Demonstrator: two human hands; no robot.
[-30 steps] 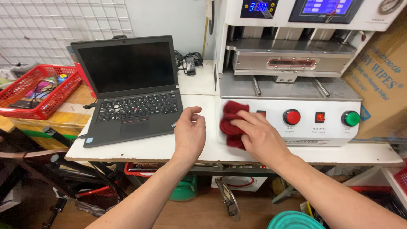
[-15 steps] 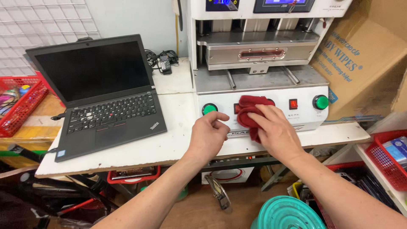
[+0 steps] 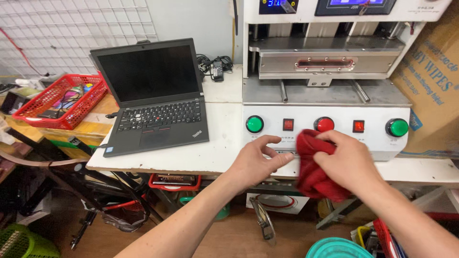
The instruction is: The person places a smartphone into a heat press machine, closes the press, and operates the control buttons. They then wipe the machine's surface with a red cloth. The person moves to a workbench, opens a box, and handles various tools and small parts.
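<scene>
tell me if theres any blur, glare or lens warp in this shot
Head view: sharp overall, evenly lit, soft shadows. Both hands, left hand and right hand gripping the red cloth, show little blur. The machine's blue displays are overexposed. Wide-angle warp bends the wire grid and cardboard box.

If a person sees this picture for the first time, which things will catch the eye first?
First the red cloth, gripped by the right hand against the front panel of the white machine, under its green and red buttons. The left hand rests on the panel beside it. Left of the machine, an open black laptop sits on the white table.
</scene>
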